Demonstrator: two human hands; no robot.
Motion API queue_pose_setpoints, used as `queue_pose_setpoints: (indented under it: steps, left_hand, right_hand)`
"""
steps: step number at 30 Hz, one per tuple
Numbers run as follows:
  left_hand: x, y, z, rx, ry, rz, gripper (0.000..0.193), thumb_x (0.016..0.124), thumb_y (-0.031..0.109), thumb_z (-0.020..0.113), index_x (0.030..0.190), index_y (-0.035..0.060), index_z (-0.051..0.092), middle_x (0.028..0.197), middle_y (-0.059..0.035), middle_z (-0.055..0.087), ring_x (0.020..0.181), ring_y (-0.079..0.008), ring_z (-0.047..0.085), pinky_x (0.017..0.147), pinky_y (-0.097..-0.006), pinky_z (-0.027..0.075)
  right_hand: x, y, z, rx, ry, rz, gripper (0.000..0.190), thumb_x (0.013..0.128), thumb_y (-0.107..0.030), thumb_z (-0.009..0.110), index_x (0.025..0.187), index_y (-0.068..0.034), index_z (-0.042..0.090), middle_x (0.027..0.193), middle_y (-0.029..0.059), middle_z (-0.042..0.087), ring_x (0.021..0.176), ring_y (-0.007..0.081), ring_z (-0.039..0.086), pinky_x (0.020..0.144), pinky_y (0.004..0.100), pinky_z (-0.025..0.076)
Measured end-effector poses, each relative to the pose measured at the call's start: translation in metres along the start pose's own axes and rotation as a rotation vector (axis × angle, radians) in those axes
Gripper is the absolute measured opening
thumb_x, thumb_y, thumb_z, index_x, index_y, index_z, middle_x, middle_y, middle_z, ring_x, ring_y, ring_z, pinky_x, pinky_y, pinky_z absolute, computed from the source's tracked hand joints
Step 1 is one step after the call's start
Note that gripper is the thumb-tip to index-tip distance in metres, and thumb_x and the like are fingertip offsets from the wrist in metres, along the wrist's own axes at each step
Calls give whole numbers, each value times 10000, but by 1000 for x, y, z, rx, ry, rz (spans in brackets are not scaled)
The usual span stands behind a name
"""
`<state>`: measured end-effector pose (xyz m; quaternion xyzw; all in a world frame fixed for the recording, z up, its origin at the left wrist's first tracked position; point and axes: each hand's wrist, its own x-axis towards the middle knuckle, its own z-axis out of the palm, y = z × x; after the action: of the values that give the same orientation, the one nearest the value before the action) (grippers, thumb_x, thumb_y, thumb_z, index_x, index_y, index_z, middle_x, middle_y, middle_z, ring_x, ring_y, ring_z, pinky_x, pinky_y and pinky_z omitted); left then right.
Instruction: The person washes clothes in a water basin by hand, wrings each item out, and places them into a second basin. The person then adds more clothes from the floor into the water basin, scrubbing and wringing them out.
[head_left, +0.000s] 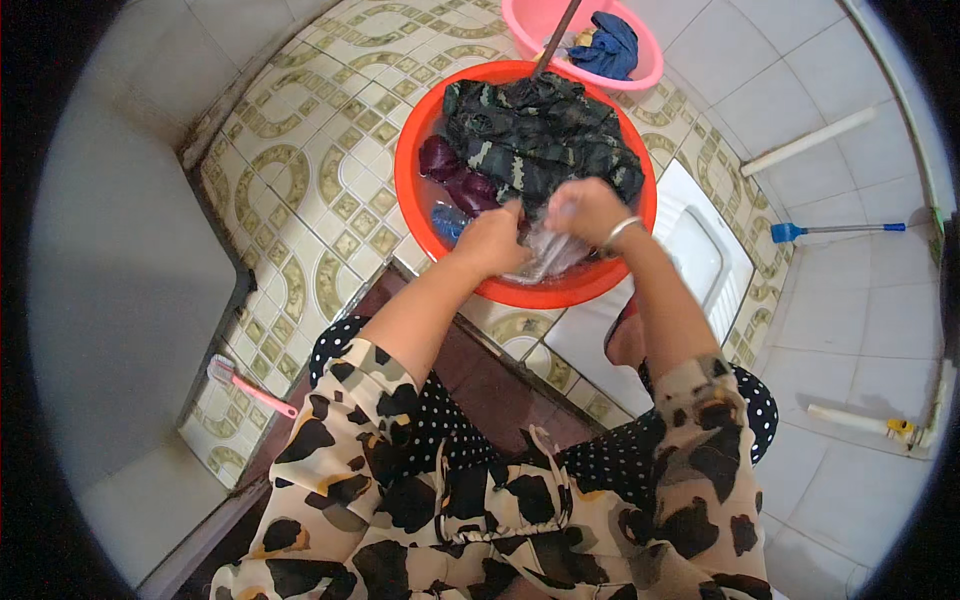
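A red plastic basin (525, 294) stands on the tiled floor with wet clothes and water in it. My left hand (491, 240) is at its near side, gripping a pale wet cloth (553, 253). My right hand (589, 212), slightly blurred, has its fingers closed on the same cloth, a little to the right. Beyond both hands lies a dark camouflage garment (536, 135). A maroon cloth (457, 176) and a blue item (448, 223) are at the basin's left. A brown stick (556, 37) slants down to the camouflage garment.
A pink basin (654, 73) holding a blue cloth (606, 46) stands behind. A white squat toilet (701, 247) is at the right, near a blue brush (786, 232) by the wall. A pink-handled scrubbing brush (255, 388) lies at left. A raised sill (487, 352) crosses in front.
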<state>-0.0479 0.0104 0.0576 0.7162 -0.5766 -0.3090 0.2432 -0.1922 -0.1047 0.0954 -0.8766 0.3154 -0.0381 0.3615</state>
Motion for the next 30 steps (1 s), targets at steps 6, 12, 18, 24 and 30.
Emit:
queue_pose_setpoints:
  steps: [6,12,18,24,30]
  left_hand:
    - [-8,-5,-23,-371,-252,-41,413,603,263,741,947,65,627,836,-132,637,780,-223,612,700,-352,464]
    - [-13,11,-22,-1233,-150,-312,302,712,4,633,1000,44,553,907,-46,588,777,-139,575,609,-262,472]
    - [-12,-13,-4,-626,189,-75,444,645,-69,549,1077,28,517,934,-110,591,899,-256,568,791,-335,449]
    - [-14,-14,-47,-513,-125,-239,108,665,66,546,689,-5,624,634,-93,595,588,-213,595,529,-323,492]
    - [-6,2,-78,-1208,110,-384,170,664,142,619,785,30,577,690,-29,561,569,-114,504,559,-257,448]
  right_hand:
    - [-38,-127,-80,602,141,-181,195,642,-122,687,791,-54,581,762,-5,566,700,82,522,644,225,429]
    - [-61,-71,-76,876,316,-66,205,632,-107,678,814,-50,601,787,9,576,738,113,537,679,260,440]
    - [-47,36,14,258,-4,197,258,635,-101,685,876,-41,616,808,22,606,755,102,555,719,246,452]
    - [-53,37,1,-392,-139,111,319,627,-82,698,935,-43,630,861,40,623,761,115,565,695,240,455]
    - [-43,42,-38,58,164,234,288,630,-195,694,902,-108,655,850,138,619,822,294,587,734,362,469]
